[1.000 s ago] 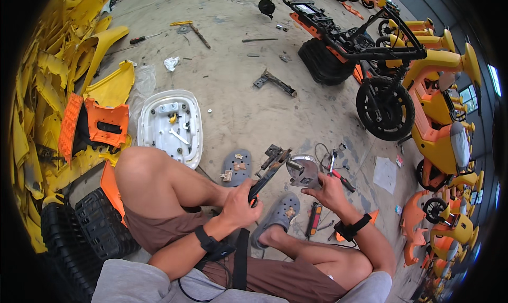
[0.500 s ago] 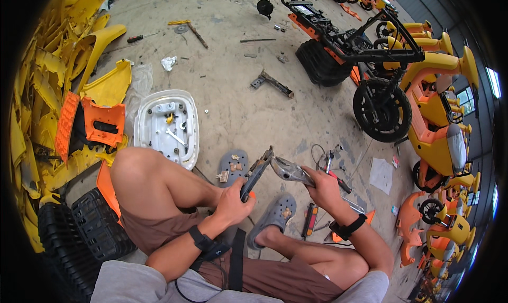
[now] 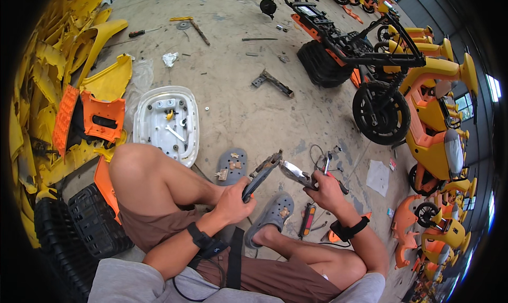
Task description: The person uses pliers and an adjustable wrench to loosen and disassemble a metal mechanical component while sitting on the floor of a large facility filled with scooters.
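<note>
My left hand (image 3: 233, 202) is closed round a long dark metal bracket (image 3: 263, 174) that slants up and to the right. In my right hand (image 3: 326, 191) is a shiny silver metal tool (image 3: 295, 172) with a darker rear end; its exact kind I cannot make out. Its tip points up and left, close to the upper end of the bracket, and I cannot tell whether the two touch. Both pieces are held over the floor, above my grey clogs (image 3: 272, 217). A similar metal bracket (image 3: 273, 83) lies on the concrete farther ahead.
A white tray-like cover (image 3: 193, 124) with a wrench and small parts sits at left, by heaped yellow panels (image 3: 47, 91). A hammer (image 3: 197, 30) lies farther off. Red-handled pliers (image 3: 338, 182) and a red-yellow light (image 3: 307, 220) lie at right. A stripped scooter frame (image 3: 365, 54) stands beyond.
My right hand has moved slightly right and down and turned the silver tool, so a brighter face shows. The bracket in my left hand has tipped a little to the right.
</note>
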### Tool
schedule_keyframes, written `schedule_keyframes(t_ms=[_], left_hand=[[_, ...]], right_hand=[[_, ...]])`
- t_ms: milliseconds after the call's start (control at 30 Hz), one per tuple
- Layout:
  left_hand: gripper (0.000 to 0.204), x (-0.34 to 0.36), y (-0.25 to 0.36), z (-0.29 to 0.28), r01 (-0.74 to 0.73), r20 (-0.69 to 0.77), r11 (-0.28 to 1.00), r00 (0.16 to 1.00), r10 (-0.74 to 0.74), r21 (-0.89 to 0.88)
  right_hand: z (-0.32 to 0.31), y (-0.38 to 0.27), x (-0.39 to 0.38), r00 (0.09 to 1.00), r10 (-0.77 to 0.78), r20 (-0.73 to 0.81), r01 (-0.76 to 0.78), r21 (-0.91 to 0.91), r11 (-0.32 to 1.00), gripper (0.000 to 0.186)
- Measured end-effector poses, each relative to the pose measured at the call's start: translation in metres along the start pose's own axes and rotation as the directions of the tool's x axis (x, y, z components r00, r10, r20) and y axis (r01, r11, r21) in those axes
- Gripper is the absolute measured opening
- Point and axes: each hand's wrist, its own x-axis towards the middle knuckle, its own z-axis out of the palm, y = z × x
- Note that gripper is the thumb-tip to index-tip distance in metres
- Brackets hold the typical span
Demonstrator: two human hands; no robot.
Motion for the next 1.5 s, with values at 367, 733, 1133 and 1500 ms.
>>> schedule_keyframes(t_ms=[367, 733, 1133, 1500], left_hand=[[0.029, 0.003, -0.006, -0.002, 0.113, 0.009, 0.994, 0.994, -0.113, -0.005], [0.025, -0.002, -0.002, 0.000, 0.159, 0.080, 0.987, 0.984, -0.161, 0.026], [0.030, -0.002, -0.007, 0.017, 0.118, 0.083, 0.993, 0.989, -0.119, 0.020], [0.033, -0.008, -0.012, 0.021, 0.097, 0.125, 0.995, 0.988, -0.094, -0.018]], right_hand=[[0.038, 0.073, -0.011, 0.987, 0.144, 0.075, -0.133, -0.133, 0.982, 0.024], [0.155, 0.116, -0.102, 0.882, 0.455, -0.122, -0.444, 0.108, 0.890, 0.040], [0.227, 0.112, -0.210, 0.384, 0.887, -0.255, -0.593, 0.669, 0.449, 0.032], [0.121, 0.085, -0.202, 0.387, 0.819, -0.423, -0.311, 0.777, 0.548, 0.024]])
